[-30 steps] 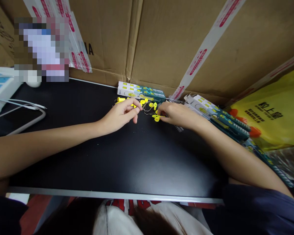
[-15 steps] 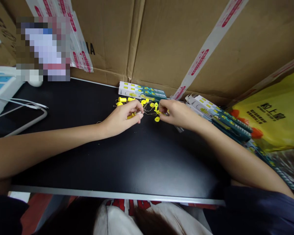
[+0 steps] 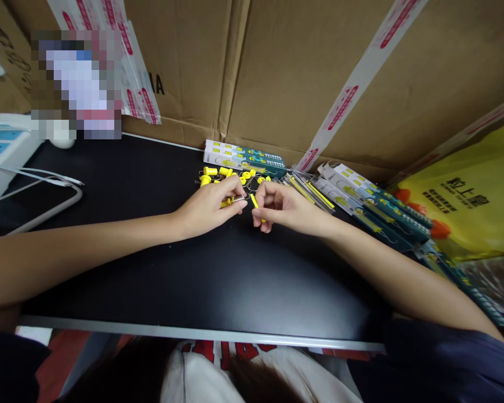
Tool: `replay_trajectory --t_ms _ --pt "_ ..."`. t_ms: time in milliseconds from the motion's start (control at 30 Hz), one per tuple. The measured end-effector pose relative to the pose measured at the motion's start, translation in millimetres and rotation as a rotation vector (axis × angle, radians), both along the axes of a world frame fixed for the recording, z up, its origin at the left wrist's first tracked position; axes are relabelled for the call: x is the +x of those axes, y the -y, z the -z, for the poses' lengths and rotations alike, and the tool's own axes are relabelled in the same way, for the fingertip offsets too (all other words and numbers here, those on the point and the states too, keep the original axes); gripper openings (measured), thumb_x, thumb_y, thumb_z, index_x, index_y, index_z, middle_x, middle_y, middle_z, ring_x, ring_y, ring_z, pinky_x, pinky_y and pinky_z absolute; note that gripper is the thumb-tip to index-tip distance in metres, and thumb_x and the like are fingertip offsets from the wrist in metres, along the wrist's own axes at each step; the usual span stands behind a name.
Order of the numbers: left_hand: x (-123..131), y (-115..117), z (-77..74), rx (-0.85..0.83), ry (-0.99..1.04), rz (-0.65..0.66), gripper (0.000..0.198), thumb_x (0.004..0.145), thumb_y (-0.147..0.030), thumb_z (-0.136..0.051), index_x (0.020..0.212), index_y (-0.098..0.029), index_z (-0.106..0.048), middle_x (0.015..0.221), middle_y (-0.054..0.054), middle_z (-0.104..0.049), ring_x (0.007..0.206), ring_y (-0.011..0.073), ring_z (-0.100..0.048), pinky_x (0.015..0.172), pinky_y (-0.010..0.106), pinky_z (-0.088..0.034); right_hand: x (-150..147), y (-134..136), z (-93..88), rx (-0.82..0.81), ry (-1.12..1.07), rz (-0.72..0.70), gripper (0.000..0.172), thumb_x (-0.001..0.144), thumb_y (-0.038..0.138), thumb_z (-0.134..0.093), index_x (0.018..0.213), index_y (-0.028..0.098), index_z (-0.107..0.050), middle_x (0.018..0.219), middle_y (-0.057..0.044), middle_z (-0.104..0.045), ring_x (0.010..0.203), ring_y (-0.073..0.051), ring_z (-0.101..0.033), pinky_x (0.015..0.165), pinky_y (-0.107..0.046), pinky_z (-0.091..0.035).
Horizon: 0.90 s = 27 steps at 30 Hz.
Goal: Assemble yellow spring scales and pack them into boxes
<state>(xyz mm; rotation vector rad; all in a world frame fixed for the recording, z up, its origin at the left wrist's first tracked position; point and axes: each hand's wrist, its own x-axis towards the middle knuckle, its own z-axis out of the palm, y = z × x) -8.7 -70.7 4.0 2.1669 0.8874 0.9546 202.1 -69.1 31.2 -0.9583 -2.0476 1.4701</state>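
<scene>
Between the thumb and fingers of my left hand is a yellow part with a metal spring end and a wire loop, pointing right. My right hand pinches a small flat yellow plastic piece close to that loop; I cannot tell whether they touch. Behind my hands lie several yellow plastic caps, with springs and wire hooks among them. Clear tubes with yellow strips lie just beyond my right hand.
Printed spring-scale boxes lie at the back, and more boxes are stacked at the right. A yellow bag stands beyond them. At left are a white power strip and cables. Cardboard boxes wall the black table's rear.
My right hand has come from the loose parts toward me and left, now with the yellow piece showing in its fingers. My left hand stays nearly in place, its wire loop now in sight.
</scene>
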Motion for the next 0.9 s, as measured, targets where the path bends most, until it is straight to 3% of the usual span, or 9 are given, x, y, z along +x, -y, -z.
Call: replay_trajectory --t_ms 200,433,667,900 --pt "0.3 0.0 0.5 0.045 -0.005 -0.016 0.01 0.088 -0.028 -0.053 0.086 -0.019 -0.048 0.081 0.001 -0.064 0.077 0.0144 -0.063 0.07 0.026 -0.047 0.3 -0.2 -0.8 -0.082 -0.048 -0.021 0.036 0.084 0.039 -0.07 0.085 0.019 -0.04 0.069 0.002 -0.067 0.054 -0.009 -0.064 0.051 -0.022 -0.055" --pt "0.2 0.0 1.1 0.08 -0.023 -0.038 0.009 0.088 -0.026 -0.053 0.086 -0.019 -0.048 0.086 0.002 -0.065 0.079 0.0144 -0.063 0.07 0.026 -0.046 1.4 -2.0 2.4 -0.172 -0.069 -0.061 0.041 0.085 0.04 -0.068 0.107 0.022 -0.038 0.079 0.001 -0.07 0.061 -0.013 -0.069 0.054 -0.024 -0.056" --pt "1.0 1.2 0.6 0.082 -0.041 -0.065 0.009 0.088 -0.025 -0.053 0.084 -0.019 -0.048 0.083 0.001 -0.064 0.078 0.0145 -0.063 0.069 0.026 -0.046 1.3 -2.4 4.1 -0.158 -0.045 -0.064 0.034 0.085 0.04 -0.068 0.094 0.019 -0.043 0.076 0.0 -0.07 0.06 -0.012 -0.069 0.054 -0.022 -0.056" --pt "1.6 0.8 0.7 0.077 -0.024 -0.065 0.009 0.087 -0.025 -0.053 0.083 -0.019 -0.048 0.083 0.001 -0.065 0.078 0.0142 -0.063 0.07 0.026 -0.047 0.3 -1.0 3.9 -0.203 -0.075 -0.06 0.033 0.085 0.04 -0.068 0.094 0.02 -0.043 0.071 0.002 -0.069 0.056 -0.012 -0.068 0.051 -0.022 -0.055"
